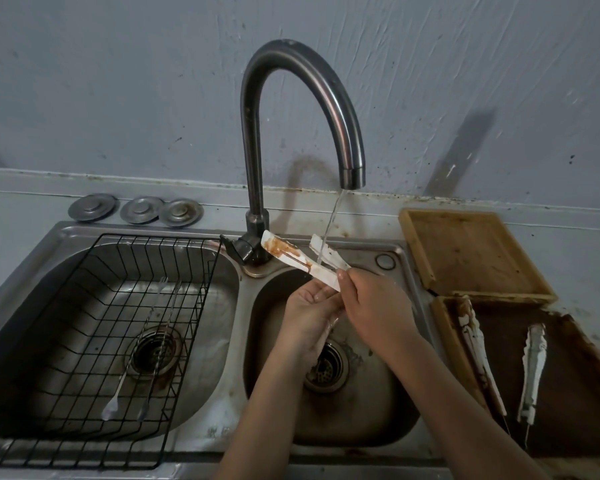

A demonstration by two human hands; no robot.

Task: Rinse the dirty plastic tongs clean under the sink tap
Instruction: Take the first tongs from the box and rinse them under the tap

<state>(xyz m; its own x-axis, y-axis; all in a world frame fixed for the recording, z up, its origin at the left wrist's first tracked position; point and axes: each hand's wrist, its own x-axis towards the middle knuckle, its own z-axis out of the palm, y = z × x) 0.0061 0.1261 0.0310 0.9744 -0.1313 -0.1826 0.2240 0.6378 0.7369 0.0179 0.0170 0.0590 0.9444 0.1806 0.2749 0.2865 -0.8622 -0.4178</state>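
Observation:
White plastic tongs (303,259) are held over the right sink basin (388,407), arms spread and pointing up-left. The left arm carries a brown sauce smear; the right arm sits under the thin water stream (331,223) from the curved tap (352,174). My right hand (371,303) pinches the tongs at their hinge end. My left hand (310,310) is palm-up just below the handle, touching it with wet fingers spread.
A black wire rack (84,341) with thin metal utensils sits in the left basin. Three metal drain plugs (136,209) lie behind it. Right of the sink a wooden tray (471,251) stands empty; a second sauce-stained tray (568,382) holds two more dirty white tongs (534,368).

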